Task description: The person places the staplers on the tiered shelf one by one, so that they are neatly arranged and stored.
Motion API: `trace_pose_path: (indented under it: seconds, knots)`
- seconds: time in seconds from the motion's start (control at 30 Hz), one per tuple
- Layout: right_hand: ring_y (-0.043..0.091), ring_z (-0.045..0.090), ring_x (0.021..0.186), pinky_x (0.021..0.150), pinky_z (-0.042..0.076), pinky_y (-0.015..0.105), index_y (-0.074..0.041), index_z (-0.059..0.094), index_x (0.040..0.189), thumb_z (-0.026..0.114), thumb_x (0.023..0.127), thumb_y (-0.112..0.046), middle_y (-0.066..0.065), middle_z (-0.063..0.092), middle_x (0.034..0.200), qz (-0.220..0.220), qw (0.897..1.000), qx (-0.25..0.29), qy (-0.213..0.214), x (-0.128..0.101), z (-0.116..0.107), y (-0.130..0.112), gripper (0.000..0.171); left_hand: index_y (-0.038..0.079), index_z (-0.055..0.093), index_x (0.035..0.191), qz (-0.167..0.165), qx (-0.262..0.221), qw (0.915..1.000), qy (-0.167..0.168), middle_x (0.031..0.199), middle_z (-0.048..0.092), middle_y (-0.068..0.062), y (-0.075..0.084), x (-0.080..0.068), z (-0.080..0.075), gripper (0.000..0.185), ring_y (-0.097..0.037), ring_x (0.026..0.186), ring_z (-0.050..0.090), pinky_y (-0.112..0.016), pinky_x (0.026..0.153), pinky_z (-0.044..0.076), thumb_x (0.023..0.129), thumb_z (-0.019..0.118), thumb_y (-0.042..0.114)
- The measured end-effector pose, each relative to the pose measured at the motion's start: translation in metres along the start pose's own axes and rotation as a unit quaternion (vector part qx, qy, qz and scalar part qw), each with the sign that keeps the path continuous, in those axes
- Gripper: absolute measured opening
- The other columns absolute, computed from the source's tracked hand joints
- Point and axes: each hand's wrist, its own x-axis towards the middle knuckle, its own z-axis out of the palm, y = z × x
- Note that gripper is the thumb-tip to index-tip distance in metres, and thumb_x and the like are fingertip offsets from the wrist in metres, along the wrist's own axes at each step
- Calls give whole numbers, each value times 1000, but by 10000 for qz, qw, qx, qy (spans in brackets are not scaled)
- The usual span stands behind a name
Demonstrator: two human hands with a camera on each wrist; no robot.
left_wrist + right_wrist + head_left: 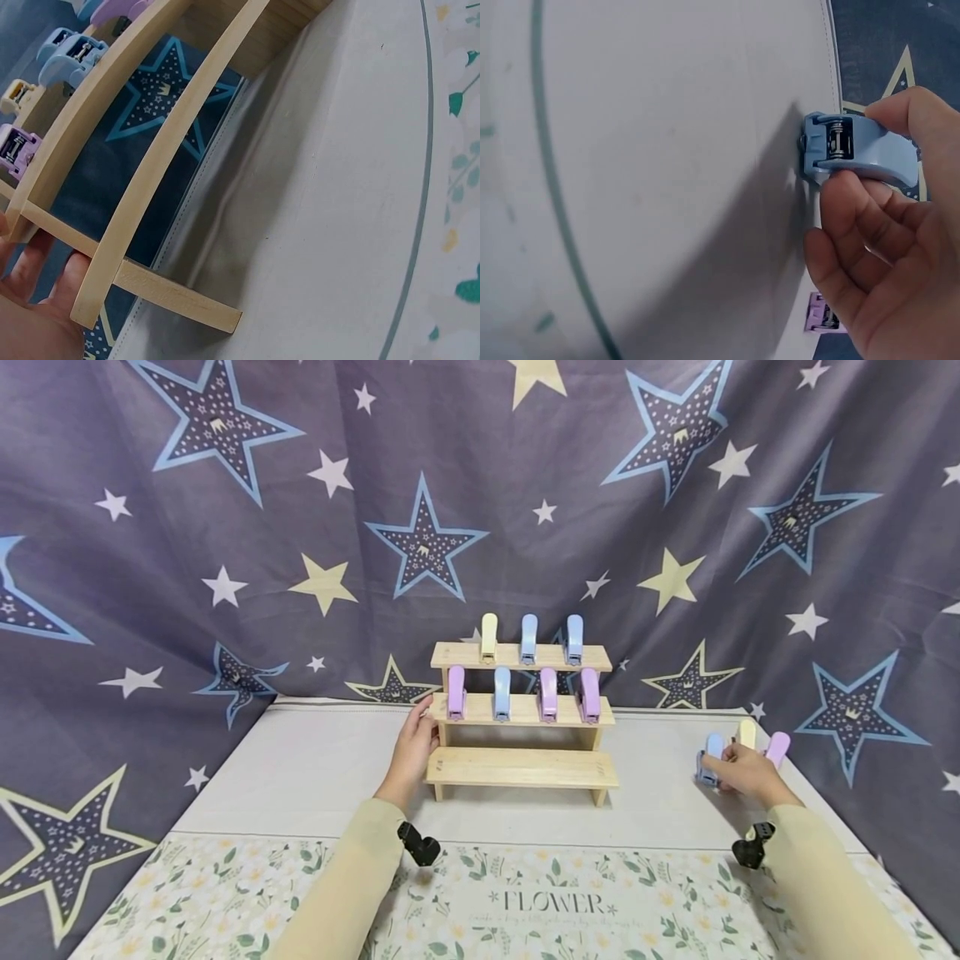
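At the right of the table my right hand (750,772) pinches a blue stapler (710,758) with a spring at its hinge. In the right wrist view, thumb and fingers hold the blue stapler (862,150) from two sides, its base at the table. A yellow stapler (746,733) and a purple stapler (777,747) are beside that hand. My left hand (415,747) grips the left end of a three-step wooden shelf (521,768). Its fingers (34,270) are at the side support, partly hidden by wood.
The top step holds a yellow stapler (488,639) and two blue ones. On the middle step are three purple staplers and a blue stapler (502,693). The lowest step shows bare wood. A floral mat (555,877) covers the table's front; a starry curtain (337,527) hangs behind.
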Motion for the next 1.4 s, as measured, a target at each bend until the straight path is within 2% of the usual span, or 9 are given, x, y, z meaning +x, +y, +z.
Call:
trace_pose_path:
  seconds: [0.17, 0.37, 0.8, 1.03, 1.27, 1.4]
  knots:
    - [16, 52, 59, 51, 40, 27, -4, 49, 79, 57, 86, -40, 3, 58, 62, -236, 9997, -41, 108, -2, -4, -7, 37, 26, 35, 140, -26, 15, 10000, 18, 137, 38, -12, 0, 1, 0, 41, -26, 119, 44, -39, 100, 36, 99, 30, 27]
    - [16, 52, 57, 51, 42, 27, -4, 49, 80, 56, 87, -41, 1, 56, 62, -572, 9982, -94, 133, -8, -12, -20, 38, 21, 35, 141, 54, -24, 10000, 4, 137, 39, -14, 0, 0, 0, 42, -27, 119, 44, -40, 100, 37, 99, 30, 25]
    - [17, 54, 56, 49, 44, 28, -7, 47, 84, 58, 87, -39, 3, 58, 62, -1024, 9939, 62, -411, -25, -18, -65, 35, 23, 34, 141, 15, 25, 10000, 19, 137, 38, -12, 1, 0, 0, 42, -26, 118, 44, -40, 100, 36, 100, 30, 27]
    - [19, 57, 62, 54, 51, 29, -6, 50, 93, 61, 86, -35, 5, 59, 72, -1334, 9870, 530, -726, -34, -9, -96, 32, 23, 35, 140, 12, 26, 10000, 25, 137, 38, -12, 1, 1, -1, 41, -26, 118, 44, -39, 100, 37, 100, 30, 27]
    - [19, 58, 61, 54, 52, 30, -11, 49, 89, 61, 87, -33, 3, 59, 72, -1798, 9768, 649, -969, -41, 8, -126, 26, 22, 35, 141, 0, 8, 10000, 31, 137, 39, -12, 0, 2, 0, 42, -26, 118, 45, -40, 100, 37, 100, 30, 27]
    - [19, 57, 60, 52, 52, 31, -11, 50, 92, 61, 87, -31, 3, 59, 73, -2018, 9689, 815, -1175, -42, 20, -144, 23, 21, 34, 141, 9, 18, 10000, 9, 137, 38, -13, -1, 2, 0, 42, -26, 118, 45, -41, 100, 37, 100, 30, 27]
